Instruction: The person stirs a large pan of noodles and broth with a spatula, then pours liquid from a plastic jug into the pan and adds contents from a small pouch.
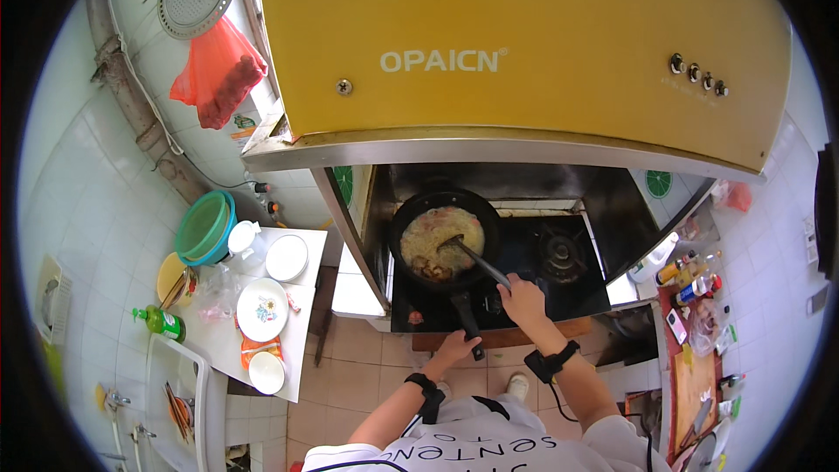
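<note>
A black wok (pixel 494 249) sits on the left burner of the dark stove. Bubbling pale, oily liquid (pixel 450 227) fills much of it, with browned pieces (pixel 428 268) along the near left side. My left hand (pixel 456 347) is closed around the end of the wok's black handle (pixel 465 315), which points toward me. My right hand (pixel 523 299) grips the long handle of a dark cooking spatula (pixel 482 263). Its head rests in the liquid near the middle of the wok, partly covered.
A yellow range hood (pixel 542 52) hangs low over the stove (pixel 524 301). The right burner (pixel 560 251) bears no pan. At left, a white table (pixel 297 297) holds plates, bowls and basins beside a sink (pixel 203 402). Bottles and a cutting board (pixel 695 393) stand at right.
</note>
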Tool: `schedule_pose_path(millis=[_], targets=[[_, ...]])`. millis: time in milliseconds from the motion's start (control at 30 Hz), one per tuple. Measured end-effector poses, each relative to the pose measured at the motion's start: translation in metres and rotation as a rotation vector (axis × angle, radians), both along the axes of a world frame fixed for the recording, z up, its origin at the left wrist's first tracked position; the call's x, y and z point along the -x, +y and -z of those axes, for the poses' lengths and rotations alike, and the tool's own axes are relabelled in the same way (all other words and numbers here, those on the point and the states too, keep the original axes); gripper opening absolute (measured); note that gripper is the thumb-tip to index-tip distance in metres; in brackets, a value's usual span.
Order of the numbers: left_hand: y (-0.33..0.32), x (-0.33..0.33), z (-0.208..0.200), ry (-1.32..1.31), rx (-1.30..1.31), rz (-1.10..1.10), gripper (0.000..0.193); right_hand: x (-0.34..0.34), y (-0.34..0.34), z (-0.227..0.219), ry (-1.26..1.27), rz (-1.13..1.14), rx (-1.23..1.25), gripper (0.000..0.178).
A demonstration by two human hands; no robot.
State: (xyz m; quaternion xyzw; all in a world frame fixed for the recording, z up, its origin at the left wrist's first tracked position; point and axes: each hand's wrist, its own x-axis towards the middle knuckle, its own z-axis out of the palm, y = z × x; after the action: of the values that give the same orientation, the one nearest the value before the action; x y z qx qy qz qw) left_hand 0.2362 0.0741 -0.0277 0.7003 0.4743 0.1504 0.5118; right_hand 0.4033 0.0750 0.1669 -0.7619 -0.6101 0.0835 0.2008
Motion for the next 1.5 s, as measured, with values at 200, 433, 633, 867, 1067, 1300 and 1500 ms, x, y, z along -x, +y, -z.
schedule_pose_path(millis=[200,433,633,867,1067,1300,1500], targets=[[-0.006,0.0,-0.027,-0.087,0.16,0.003,0.038,-0.017,0.023,0.017,-0.009,-0.066,-0.063,0.025],[-0.015,-0.006,-0.028,0.037,0.142,-0.143,0.038,-0.061,0.039,0.04,0.047,-0.114,0.015,0.033],[-0.037,-0.012,-0.026,0.096,-0.136,-0.322,0.041,-0.112,0.023,0.008,-0.093,-0.318,0.064,0.034],[-0.062,-0.033,-0.037,-0.006,-0.017,-0.647,0.034,-0.157,0.005,-0.026,-0.049,-0.437,0.033,0.031],[-0.082,-0.047,-0.039,0.239,-0.088,-0.702,0.03,-0.159,0.007,-0.053,0.084,-0.504,-0.113,0.026],[-0.101,-0.04,-0.034,0.105,-0.155,-0.691,0.029,-0.118,0.031,0.004,0.181,-0.384,-0.143,0.025],[-0.119,0.031,-0.002,0.077,-0.114,-0.774,0.027,-0.118,0.015,0.009,0.125,-0.342,0.02,0.025]])
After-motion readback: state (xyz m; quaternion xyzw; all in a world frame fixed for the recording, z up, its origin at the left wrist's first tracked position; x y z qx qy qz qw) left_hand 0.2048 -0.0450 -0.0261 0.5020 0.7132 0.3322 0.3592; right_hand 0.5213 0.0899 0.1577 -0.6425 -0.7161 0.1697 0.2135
